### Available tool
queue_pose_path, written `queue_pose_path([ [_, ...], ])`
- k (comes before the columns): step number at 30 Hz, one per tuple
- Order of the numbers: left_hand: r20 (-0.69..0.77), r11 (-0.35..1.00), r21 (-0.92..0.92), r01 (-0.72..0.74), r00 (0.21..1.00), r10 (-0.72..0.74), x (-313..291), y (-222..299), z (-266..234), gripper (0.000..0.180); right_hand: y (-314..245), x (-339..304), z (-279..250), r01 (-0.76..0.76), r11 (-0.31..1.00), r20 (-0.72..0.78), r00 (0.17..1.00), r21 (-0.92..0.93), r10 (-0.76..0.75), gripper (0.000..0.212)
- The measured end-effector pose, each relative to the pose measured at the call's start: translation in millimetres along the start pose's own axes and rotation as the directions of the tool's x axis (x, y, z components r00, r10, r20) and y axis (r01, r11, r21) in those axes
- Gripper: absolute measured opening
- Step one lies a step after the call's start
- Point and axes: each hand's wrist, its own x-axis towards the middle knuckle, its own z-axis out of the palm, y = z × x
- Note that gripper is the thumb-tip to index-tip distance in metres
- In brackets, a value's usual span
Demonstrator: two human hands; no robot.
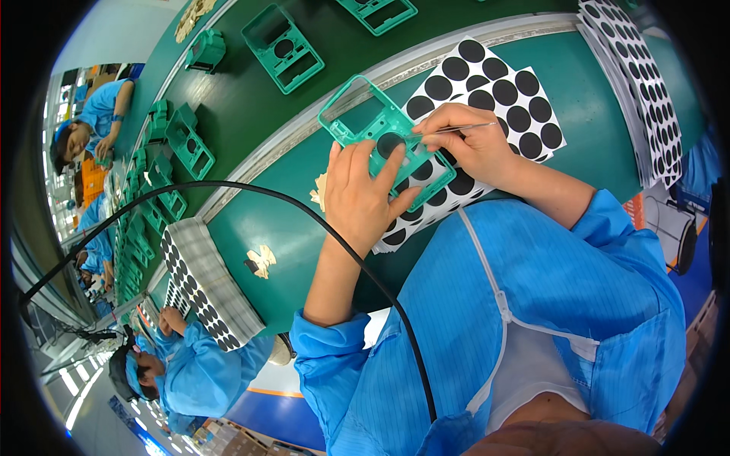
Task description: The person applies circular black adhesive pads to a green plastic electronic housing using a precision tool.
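A green plastic housing (389,123) with cut-out windows lies tilted over sheets of round black stickers (532,114). My left hand (357,194) holds the housing against the bench from its near left side, its fingers on the frame. One fingertip rests at the edge of a black disc (388,144) on the housing. My right hand (468,140) pinches thin metal tweezers (473,125), whose tips are over the housing just right of the disc. What the tips touch is too small to make out.
Several green housings (283,49) sit on the dark green conveyor beyond a metal rail (251,171). Stacks of sticker sheets stand right (639,91) and left (209,281). A black cable (304,213) arches across the view. Scraps (262,261) lie on the bench (293,243). Co-workers sit at left.
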Motion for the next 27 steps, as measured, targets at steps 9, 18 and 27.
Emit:
queue_pose_path([
  [9, 0.040, 0.997, 0.074, -0.011, 0.999, 0.008, 0.9, 0.2, -3.4, 0.056, -1.5, 1.3, 1.6, 0.006, 1.000, -0.010, 1.000, -0.009, -0.006, 0.005],
  [18, 0.059, 0.991, 0.133, -0.027, 0.998, 0.019, 3.6, 2.0, -8.0, 0.056, 0.6, -2.4, -0.3, 0.140, 0.988, -0.033, 0.989, -0.062, -0.142, 0.006],
  [27, 0.068, 0.993, 0.115, -0.007, 0.998, -0.001, 1.8, 1.3, -6.2, 0.056, -1.9, -1.8, 1.8, 0.247, 0.943, 0.008, 0.968, -0.223, -0.251, 0.007],
])
